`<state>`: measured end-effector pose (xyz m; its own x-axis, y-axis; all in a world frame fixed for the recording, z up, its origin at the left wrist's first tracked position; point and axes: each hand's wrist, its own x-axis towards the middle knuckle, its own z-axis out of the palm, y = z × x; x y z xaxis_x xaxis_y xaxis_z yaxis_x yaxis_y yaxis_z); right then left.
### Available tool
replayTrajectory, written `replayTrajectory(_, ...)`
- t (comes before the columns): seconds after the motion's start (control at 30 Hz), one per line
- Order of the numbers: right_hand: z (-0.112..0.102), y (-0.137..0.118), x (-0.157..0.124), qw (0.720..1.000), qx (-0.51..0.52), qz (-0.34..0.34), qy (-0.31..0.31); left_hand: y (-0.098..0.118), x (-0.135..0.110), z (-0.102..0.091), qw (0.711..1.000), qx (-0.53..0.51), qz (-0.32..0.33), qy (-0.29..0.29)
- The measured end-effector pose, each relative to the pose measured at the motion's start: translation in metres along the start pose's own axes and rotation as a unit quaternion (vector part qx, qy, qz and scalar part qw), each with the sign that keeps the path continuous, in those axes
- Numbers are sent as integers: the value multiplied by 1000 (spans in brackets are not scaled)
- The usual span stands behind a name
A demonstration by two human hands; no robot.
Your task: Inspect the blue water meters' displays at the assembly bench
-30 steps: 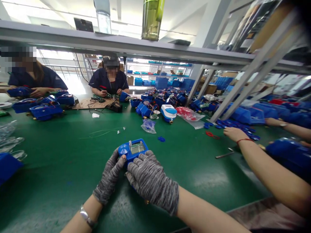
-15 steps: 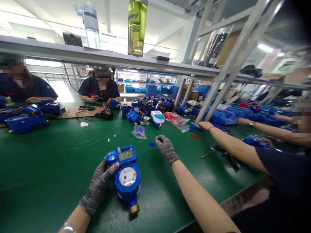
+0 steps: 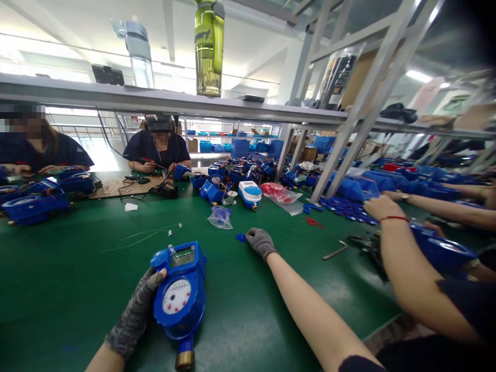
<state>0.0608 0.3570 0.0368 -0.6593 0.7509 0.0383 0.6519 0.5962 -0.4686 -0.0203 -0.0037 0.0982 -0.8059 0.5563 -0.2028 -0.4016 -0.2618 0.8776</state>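
My left hand [image 3: 143, 298], in a grey fingerless-style glove, grips a blue water meter [image 3: 181, 294] by its upper left side, thumb on the front. The meter has a round white dial, a small display window above it and a brass threaded end pointing towards me. Over the green table, my right hand [image 3: 261, 242], gloved likewise, has its fingers drawn together at a small pile of blue plastic pieces [image 3: 241, 237]. Whether a piece is between the fingertips is hidden. Beyond the pile lies a clear bag [image 3: 220, 217] with blue bits inside.
Behind stand a white-and-blue meter [image 3: 250, 194] and a heap of blue meters with wires. A red-filled bag [image 3: 278, 192], red rings [image 3: 315, 222] and a hex key [image 3: 335, 250] lie right. A co-worker's arm [image 3: 403, 258] reaches in there. A shelf [image 3: 163, 101] crosses overhead.
My right hand has come down to the small blue pieces. In view, the water meter in my left hand has shifted left and nearer. The co-worker's arm at right has pulled back to the right.
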Motion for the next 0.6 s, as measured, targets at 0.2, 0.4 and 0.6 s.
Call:
replayTrajectory(0.2, 0, 4, -5, 999, -42, -10, 29, 3, 0, 2, 1000, 2, -7, 2)
replayTrajectory(0.4, 5, 23, -37, 991, -89, -83, 57, -5, -1, 1, 1000, -1, 5, -18)
replayTrajectory(0.6, 5, 27, -38, 996, -44, -66, 32, -18, 2, -4, 999, 0, 12, -42)
